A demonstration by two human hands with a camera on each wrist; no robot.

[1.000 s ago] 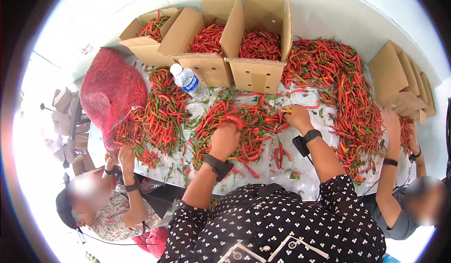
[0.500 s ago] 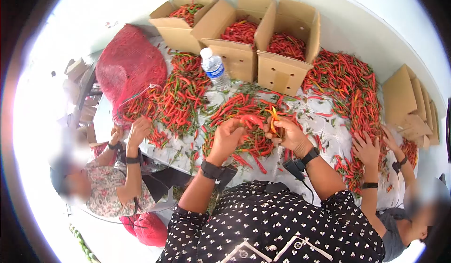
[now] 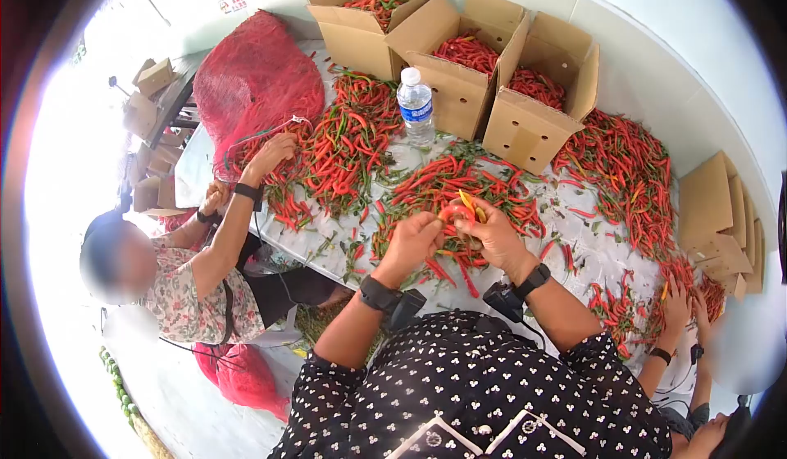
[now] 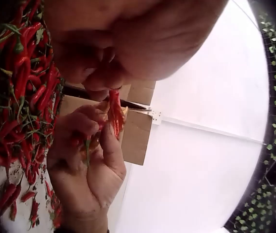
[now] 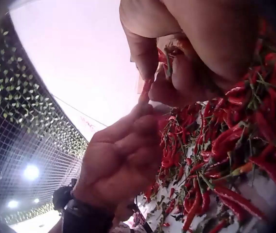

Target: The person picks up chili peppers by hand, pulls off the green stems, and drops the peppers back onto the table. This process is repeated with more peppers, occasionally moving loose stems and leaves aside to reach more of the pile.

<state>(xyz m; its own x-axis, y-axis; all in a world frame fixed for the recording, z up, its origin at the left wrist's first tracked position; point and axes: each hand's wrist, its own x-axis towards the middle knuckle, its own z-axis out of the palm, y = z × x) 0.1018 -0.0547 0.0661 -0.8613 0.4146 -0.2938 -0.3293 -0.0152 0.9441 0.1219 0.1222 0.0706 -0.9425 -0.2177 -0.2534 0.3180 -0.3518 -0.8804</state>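
Over the middle heap of chili peppers (image 3: 443,182), my two hands meet at one red chili pepper (image 4: 115,114). My left hand (image 3: 408,246) pinches one end of it between thumb and fingertips. From the other side, my right hand (image 3: 502,242) grips the same pepper with its thumb. Yellow-orange chili peppers (image 3: 467,202) stick up from the right hand's fingers. A green stem (image 4: 87,151) shows against the right palm in the left wrist view. In the right wrist view, the red pepper (image 5: 146,91) spans the small gap between the hands.
Cardboard boxes (image 3: 525,139) of chilies stand along the back, with a water bottle (image 3: 416,111) before them. A red mesh sack (image 3: 258,90) lies back left. More chilies (image 3: 619,176) cover the right side. People's hands work at left (image 3: 270,154) and right (image 3: 676,307).
My right hand has come back from the heap with yellow-orange chilies and joined my left hand at the red pepper. The head view has swung left. The person at left reaches farther toward the sack.
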